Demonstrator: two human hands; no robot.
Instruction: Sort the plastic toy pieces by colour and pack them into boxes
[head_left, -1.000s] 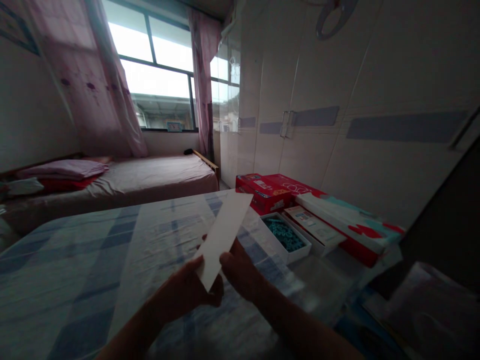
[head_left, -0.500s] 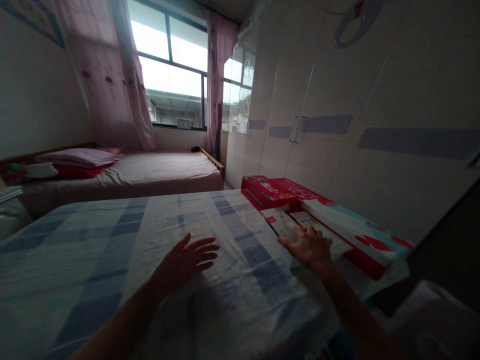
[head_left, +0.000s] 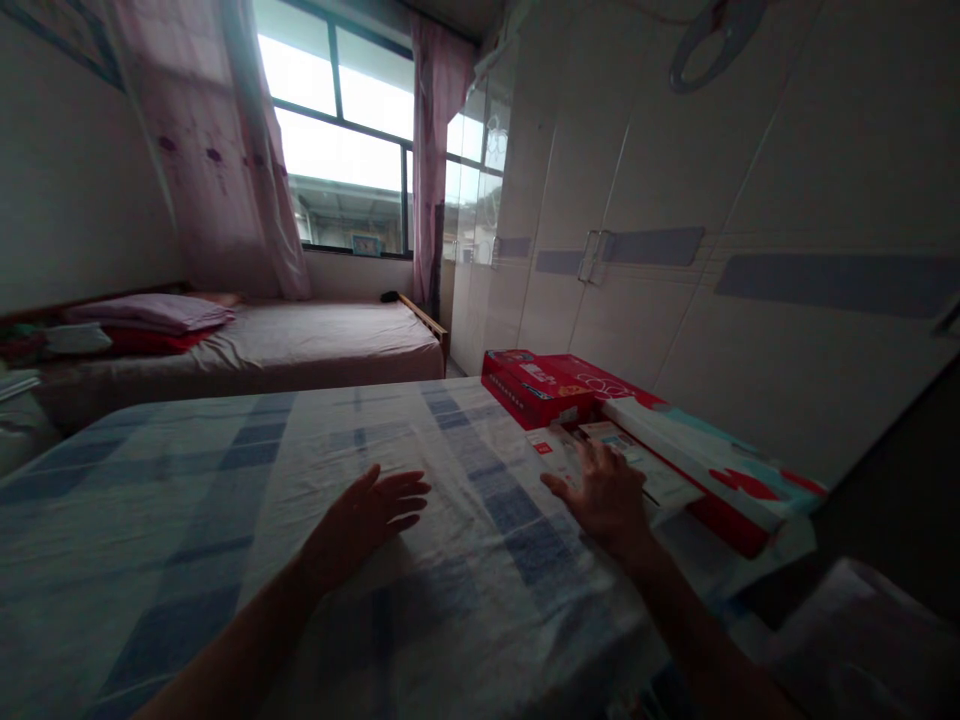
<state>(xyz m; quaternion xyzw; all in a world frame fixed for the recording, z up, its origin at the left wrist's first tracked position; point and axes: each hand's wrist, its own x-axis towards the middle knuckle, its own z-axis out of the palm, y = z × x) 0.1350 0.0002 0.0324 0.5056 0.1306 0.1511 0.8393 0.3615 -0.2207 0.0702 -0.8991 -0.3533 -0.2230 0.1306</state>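
My left hand (head_left: 371, 515) is held over the blue-and-white striped cloth (head_left: 315, 440), its fingers apart and nothing in it. My right hand (head_left: 604, 495) reaches over a flat white booklet or box with a red square mark (head_left: 543, 447), fingers spread and thumb out to the left. Whether its fingertips touch that white thing I cannot tell. A second flat printed item (head_left: 611, 435) lies just beyond the right fingers, partly covered by them. Behind these stands a red box (head_left: 536, 385).
A long white-and-red box (head_left: 697, 455) lies along the right side of the cloth-covered surface. White wardrobe doors (head_left: 645, 170) rise behind it. Across the room are a bed (head_left: 337, 340) with folded bedding (head_left: 150, 312) and a window (head_left: 345, 170) between pink curtains.
My right hand has shifted a little to the left. The white thing with the red mark looked tilted before and now lies flatter. My left hand has hardly moved.
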